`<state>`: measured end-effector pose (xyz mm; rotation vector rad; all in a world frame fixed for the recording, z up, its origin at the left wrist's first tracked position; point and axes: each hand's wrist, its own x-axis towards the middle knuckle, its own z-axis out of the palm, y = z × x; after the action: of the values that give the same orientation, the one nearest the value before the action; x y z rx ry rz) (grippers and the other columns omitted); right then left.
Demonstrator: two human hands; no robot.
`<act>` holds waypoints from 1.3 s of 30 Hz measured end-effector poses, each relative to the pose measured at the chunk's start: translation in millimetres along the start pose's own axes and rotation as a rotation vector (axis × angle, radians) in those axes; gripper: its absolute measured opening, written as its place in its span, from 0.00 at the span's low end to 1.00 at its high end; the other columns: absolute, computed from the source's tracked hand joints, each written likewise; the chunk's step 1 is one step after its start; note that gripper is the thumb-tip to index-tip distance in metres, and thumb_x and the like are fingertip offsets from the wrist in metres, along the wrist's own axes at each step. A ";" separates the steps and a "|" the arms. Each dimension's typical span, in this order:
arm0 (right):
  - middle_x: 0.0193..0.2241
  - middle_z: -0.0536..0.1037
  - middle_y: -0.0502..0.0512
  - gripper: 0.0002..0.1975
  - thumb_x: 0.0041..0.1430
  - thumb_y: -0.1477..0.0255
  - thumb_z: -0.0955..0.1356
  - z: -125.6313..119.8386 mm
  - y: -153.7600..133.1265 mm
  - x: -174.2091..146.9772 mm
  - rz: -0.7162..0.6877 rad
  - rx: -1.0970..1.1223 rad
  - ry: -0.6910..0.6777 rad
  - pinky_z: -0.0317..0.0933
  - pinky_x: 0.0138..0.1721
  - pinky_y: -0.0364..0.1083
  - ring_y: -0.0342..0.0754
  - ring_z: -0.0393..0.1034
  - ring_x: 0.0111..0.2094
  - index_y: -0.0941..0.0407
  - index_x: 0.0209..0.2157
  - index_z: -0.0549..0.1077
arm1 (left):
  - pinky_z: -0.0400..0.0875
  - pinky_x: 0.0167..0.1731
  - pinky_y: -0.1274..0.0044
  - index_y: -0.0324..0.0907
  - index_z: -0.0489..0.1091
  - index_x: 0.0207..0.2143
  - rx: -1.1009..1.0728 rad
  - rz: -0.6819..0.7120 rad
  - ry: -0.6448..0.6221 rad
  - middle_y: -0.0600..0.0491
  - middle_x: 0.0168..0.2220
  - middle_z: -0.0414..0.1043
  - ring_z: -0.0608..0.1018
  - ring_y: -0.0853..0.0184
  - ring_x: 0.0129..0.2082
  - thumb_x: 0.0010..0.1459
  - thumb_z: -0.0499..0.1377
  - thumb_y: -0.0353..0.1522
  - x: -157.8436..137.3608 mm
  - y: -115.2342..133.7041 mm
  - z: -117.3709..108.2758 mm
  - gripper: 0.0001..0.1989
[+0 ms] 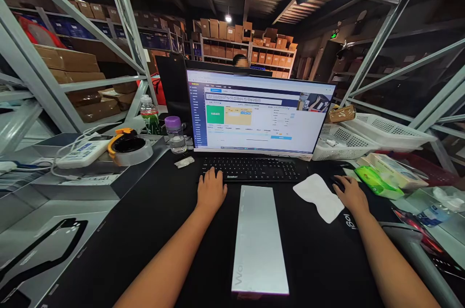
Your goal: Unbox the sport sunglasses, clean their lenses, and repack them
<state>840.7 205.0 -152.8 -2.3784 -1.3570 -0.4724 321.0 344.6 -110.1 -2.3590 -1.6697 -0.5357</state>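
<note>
My left hand (211,189) lies palm down at the left front of the black keyboard (250,167), its fingers apart and resting on the keys. On the right, my right hand (351,195) is curved over a dark computer mouse (338,183), which is mostly hidden beneath it. Between my forearms a long pale grey box (258,240) lies flat on the black desk mat. A white piece of tissue or paper (319,197) sits just left of the mouse. Behind the keyboard stands a lit monitor (254,119) showing a page with green and yellow panels.
Bottles, including a purple-capped one (175,134), stand left of the monitor. A tape roll (131,150) and white device (85,150) lie farther left. White baskets (345,141) and a green tissue pack (378,181) are on the right. Behind, a person's head shows before box-filled shelves.
</note>
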 end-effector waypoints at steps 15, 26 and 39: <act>0.57 0.68 0.62 0.22 0.64 0.60 0.62 -3.1 -3.0 -0.7 0.017 0.006 -0.003 0.68 0.50 0.55 0.59 0.71 0.53 0.52 0.55 0.76 | 0.61 0.63 0.58 0.34 0.68 0.53 -0.030 0.021 0.023 0.32 0.62 0.65 0.70 0.48 0.61 0.61 0.58 0.31 0.9 -2.3 -0.3 0.19; 0.51 0.71 0.68 0.27 0.61 0.59 0.64 -19.5 -9.0 -2.8 0.038 0.132 0.063 0.67 0.50 0.60 0.64 0.70 0.52 0.58 0.57 0.71 | 0.66 0.61 0.62 0.37 0.70 0.53 -0.146 0.083 0.027 0.40 0.58 0.70 0.72 0.54 0.60 0.65 0.58 0.32 7.7 -8.5 3.8 0.15; 0.46 0.78 0.57 0.17 0.64 0.64 0.68 -33.1 -291.5 -3.7 -0.751 0.455 -0.091 0.68 0.51 0.52 0.54 0.73 0.47 0.50 0.53 0.75 | 0.71 0.54 0.60 0.40 0.72 0.51 -0.249 0.092 0.054 0.47 0.52 0.73 0.75 0.59 0.54 0.66 0.59 0.35 32.6 -12.9 14.6 0.13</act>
<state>582.0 324.8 -83.6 -1.4962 -2.1195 -0.1995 321.1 382.6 -110.9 -2.5514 -1.5413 -0.8249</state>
